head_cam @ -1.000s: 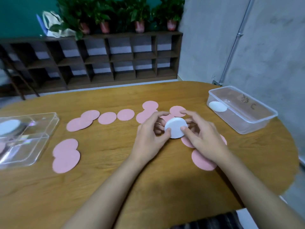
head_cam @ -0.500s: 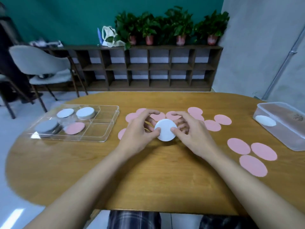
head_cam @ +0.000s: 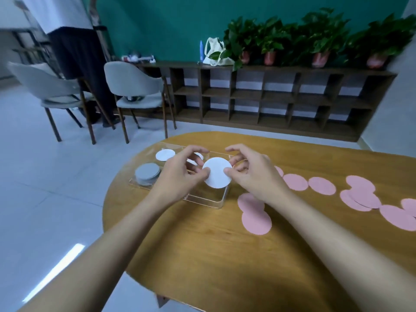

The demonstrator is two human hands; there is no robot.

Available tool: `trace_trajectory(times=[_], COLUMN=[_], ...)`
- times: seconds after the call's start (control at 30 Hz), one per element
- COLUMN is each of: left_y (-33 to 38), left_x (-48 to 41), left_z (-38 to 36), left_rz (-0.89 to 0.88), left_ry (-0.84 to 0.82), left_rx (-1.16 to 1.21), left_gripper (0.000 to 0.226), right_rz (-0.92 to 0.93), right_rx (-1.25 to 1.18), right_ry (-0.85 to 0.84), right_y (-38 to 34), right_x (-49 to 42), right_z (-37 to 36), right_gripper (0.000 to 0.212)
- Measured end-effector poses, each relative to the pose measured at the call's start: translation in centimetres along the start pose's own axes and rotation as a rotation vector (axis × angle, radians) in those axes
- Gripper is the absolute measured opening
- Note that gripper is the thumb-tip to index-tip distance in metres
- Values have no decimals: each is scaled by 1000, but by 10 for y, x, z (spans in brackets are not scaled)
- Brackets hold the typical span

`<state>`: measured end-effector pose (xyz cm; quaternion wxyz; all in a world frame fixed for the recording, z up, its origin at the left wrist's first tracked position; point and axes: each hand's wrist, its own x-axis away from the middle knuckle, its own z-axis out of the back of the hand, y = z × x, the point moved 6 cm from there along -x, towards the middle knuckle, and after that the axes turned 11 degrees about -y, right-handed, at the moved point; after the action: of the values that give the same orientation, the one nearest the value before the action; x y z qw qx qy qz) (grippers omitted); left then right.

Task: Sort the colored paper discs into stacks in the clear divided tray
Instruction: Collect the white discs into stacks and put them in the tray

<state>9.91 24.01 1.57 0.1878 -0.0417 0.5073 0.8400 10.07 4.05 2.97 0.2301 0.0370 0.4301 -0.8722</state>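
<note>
A white disc [head_cam: 217, 172] is pinched at its edges by the left hand [head_cam: 180, 174] and the right hand [head_cam: 254, 174], over the right end of the clear divided tray [head_cam: 209, 200]. Pink discs [head_cam: 295, 181] are seen scattered on the desk [head_cam: 225, 255] to its right.

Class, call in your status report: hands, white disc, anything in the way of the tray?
Left hand and right hand pinch white disc, held over clear tray. Grey stack, white stack already in tray. Nothing blocking seen.

White disc [head_cam: 217, 172] held over clear divided tray [head_cam: 203, 199], grey stack [head_cam: 147, 172] inside, pink discs [head_cam: 256, 218] scattered beside
</note>
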Motion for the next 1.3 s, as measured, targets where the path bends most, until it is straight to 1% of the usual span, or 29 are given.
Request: trace_trajectory(times=[0.13,0.3,0.47,0.67,0.83,0.97,1.1,1.17,1.3], left_y=[-29,-66,-102,-143,-160,-164,-162,-160,-153], left_x=[-12,-33,-60,-87,-101,-106,-105,-102,-93], left_z=[45,93,129,147,150,144,134,132,131], left_rz=[61,183,272,388,436,398,333,299,264], left_ry=[72,125,124,114,90,92,77,79,96], left_rx=[-23,-37,-89,-154,-248,-347,-509,-558,-563], left_gripper=[34,32,34,34,36,47,55,54,44], right_rz=[-3,-17,-57,-112,-135,-157,-150,-158,-113], right_rx=[-13,-19,19,56,162,230,309,344,336], right_ry=[-54,-104,-125,-145,-179,-164,-130,-127,-91], right_y=[-7,-7,0,20,28,30,27,26,17], right_x=[-53,-121,-180,-225,-240,-241,-237,-234,-226], right_z=[-31,-69,-105,-142,-160,-166,-167,-167,-158], right_gripper=[38,39,38,36,38,37,38,40,43])
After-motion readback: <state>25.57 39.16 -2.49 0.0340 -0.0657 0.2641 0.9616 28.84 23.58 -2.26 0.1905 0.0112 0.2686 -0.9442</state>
